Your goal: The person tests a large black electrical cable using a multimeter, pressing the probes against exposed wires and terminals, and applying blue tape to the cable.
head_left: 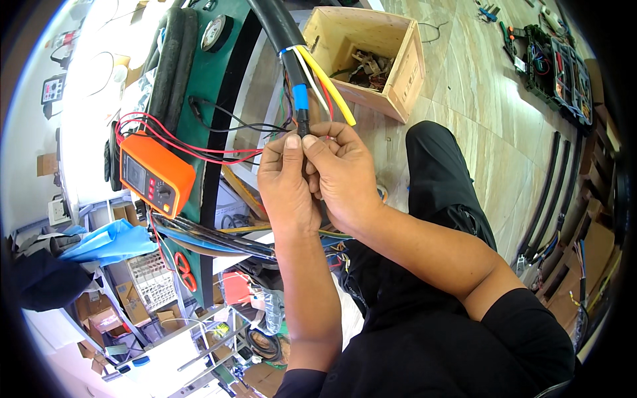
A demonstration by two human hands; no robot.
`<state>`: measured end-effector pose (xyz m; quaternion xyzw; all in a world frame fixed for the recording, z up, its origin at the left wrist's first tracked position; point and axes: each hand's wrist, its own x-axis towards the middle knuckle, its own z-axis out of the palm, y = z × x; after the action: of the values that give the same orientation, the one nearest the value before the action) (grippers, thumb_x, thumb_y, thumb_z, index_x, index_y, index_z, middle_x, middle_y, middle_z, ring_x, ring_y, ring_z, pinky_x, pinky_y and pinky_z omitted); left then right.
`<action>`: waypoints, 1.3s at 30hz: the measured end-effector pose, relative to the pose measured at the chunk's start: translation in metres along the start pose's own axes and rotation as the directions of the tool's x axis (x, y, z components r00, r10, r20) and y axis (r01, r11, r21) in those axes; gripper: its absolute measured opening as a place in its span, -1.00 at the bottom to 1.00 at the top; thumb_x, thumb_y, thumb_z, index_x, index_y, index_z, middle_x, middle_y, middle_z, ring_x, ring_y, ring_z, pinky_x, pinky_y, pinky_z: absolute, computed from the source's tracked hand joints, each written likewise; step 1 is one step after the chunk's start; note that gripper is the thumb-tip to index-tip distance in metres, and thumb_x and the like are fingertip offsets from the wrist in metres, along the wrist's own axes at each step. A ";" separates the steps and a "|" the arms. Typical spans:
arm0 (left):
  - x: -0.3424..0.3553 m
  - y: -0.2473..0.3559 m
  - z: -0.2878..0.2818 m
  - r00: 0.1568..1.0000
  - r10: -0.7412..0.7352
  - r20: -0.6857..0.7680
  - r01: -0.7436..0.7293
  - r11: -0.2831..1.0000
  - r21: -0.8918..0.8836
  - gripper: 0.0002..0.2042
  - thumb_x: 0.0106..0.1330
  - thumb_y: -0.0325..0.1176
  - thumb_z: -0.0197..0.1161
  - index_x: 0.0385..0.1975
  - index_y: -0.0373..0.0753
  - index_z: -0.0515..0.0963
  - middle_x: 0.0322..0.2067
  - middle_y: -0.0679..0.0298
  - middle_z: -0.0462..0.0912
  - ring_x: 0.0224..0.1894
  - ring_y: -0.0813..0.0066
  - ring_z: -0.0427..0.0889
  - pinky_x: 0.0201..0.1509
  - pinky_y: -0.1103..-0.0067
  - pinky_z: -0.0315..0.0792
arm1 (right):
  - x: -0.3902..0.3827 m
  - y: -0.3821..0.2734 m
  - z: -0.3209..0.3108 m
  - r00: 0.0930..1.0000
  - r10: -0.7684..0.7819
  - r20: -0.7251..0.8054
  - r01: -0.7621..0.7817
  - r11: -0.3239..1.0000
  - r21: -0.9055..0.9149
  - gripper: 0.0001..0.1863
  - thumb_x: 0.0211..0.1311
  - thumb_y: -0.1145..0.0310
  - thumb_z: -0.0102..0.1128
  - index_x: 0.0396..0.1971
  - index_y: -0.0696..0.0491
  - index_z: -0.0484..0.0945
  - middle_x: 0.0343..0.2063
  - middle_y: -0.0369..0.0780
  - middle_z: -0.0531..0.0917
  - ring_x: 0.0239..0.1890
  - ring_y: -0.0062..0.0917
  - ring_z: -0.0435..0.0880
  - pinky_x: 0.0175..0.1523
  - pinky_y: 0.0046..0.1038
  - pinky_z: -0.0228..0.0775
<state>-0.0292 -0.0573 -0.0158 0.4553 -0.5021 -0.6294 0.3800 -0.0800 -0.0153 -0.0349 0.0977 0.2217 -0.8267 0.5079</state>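
A thick black cable (277, 26) comes in from the top, its sheath stripped back. From it fan out a yellow wire (330, 85), a white wire (314, 78), a red wire and a black inner cable wrapped with a blue band (300, 97). Both my hands pinch that inner cable just below the blue band. My left hand (289, 182) grips it from the left, thumb on top. My right hand (342, 172) closes on it from the right, its thumb almost touching the left one. The fingers hide the cable's lower part.
An orange multimeter (157, 174) with red and black leads lies on the green bench (199, 99) at left. Beyond my hands stands a wooden box (406, 83) holding scraps. An open tool case (554, 76) and black cables (547, 192) lie on the floor at right. Red-handled scissors (186, 272) rest at the bench's near end.
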 end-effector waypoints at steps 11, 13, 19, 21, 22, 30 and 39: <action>0.002 -0.003 0.000 1.000 0.013 -0.013 -0.013 1.000 0.000 -0.86 0.39 -0.33 0.15 -0.32 -0.27 0.47 -0.66 0.42 0.39 -0.73 0.76 0.25 -0.72 0.77 0.10 | 0.002 0.004 -0.004 1.000 -0.015 0.017 0.016 1.000 -0.015 -0.80 0.27 0.42 0.18 -0.19 0.10 0.39 -0.66 -0.36 0.48 -0.76 -0.75 0.35 -0.69 -0.69 0.12; 0.001 -0.003 0.001 1.000 0.010 -0.013 -0.010 1.000 -0.001 -0.86 0.39 -0.33 0.15 -0.32 -0.28 0.47 -0.66 0.43 0.39 -0.73 0.76 0.25 -0.72 0.77 0.10 | 0.002 0.004 -0.004 1.000 -0.021 0.015 0.021 1.000 -0.006 -0.80 0.27 0.42 0.18 -0.19 0.10 0.39 -0.65 -0.36 0.48 -0.76 -0.76 0.35 -0.69 -0.69 0.12; 0.000 -0.003 0.000 1.000 0.007 -0.003 -0.007 1.000 -0.009 -0.86 0.39 -0.33 0.15 -0.33 -0.27 0.46 -0.65 0.43 0.39 -0.72 0.77 0.24 -0.72 0.78 0.10 | 0.001 0.004 -0.003 1.000 -0.025 0.011 0.025 1.000 0.012 -0.80 0.28 0.42 0.18 -0.17 0.10 0.39 -0.65 -0.36 0.48 -0.77 -0.77 0.34 -0.70 -0.70 0.10; 0.001 -0.003 0.000 1.000 0.008 -0.001 -0.008 1.000 -0.005 -0.86 0.39 -0.33 0.15 -0.32 -0.27 0.46 -0.65 0.43 0.39 -0.72 0.77 0.25 -0.72 0.78 0.10 | 0.002 0.004 -0.003 0.999 -0.029 0.013 0.029 0.999 0.025 -0.80 0.28 0.42 0.18 -0.16 0.10 0.40 -0.65 -0.36 0.49 -0.77 -0.78 0.33 -0.70 -0.71 0.10; 0.001 -0.003 0.000 1.000 0.009 0.000 -0.009 1.000 -0.004 -0.86 0.39 -0.33 0.15 -0.32 -0.27 0.46 -0.65 0.43 0.39 -0.72 0.77 0.25 -0.72 0.78 0.10 | 0.002 0.005 -0.003 0.999 -0.031 0.011 0.031 0.999 0.027 -0.80 0.28 0.43 0.18 -0.17 0.10 0.40 -0.65 -0.36 0.49 -0.77 -0.78 0.34 -0.70 -0.70 0.10; 0.001 -0.004 0.002 0.999 0.029 -0.018 -0.029 1.000 0.003 -0.87 0.39 -0.35 0.15 -0.32 -0.28 0.45 -0.64 0.42 0.40 -0.71 0.77 0.27 -0.71 0.78 0.11 | 0.002 0.004 -0.003 1.000 -0.028 -0.009 0.028 1.000 0.001 -0.85 0.27 0.43 0.19 -0.23 0.11 0.43 -0.65 -0.35 0.48 -0.76 -0.76 0.34 -0.70 -0.69 0.11; 0.001 -0.006 0.000 1.000 0.024 -0.018 -0.023 1.000 0.007 -0.87 0.38 -0.34 0.16 -0.31 -0.27 0.46 -0.63 0.42 0.41 -0.70 0.78 0.27 -0.71 0.78 0.10 | 0.001 0.004 -0.003 1.000 -0.023 -0.018 0.023 1.000 -0.003 -0.84 0.28 0.42 0.17 -0.21 0.10 0.41 -0.65 -0.36 0.47 -0.75 -0.77 0.33 -0.70 -0.69 0.11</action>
<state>-0.0293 -0.0572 -0.0221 0.4563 -0.5062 -0.6191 0.3902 -0.0774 -0.0163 -0.0388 0.1018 0.2287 -0.8312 0.4964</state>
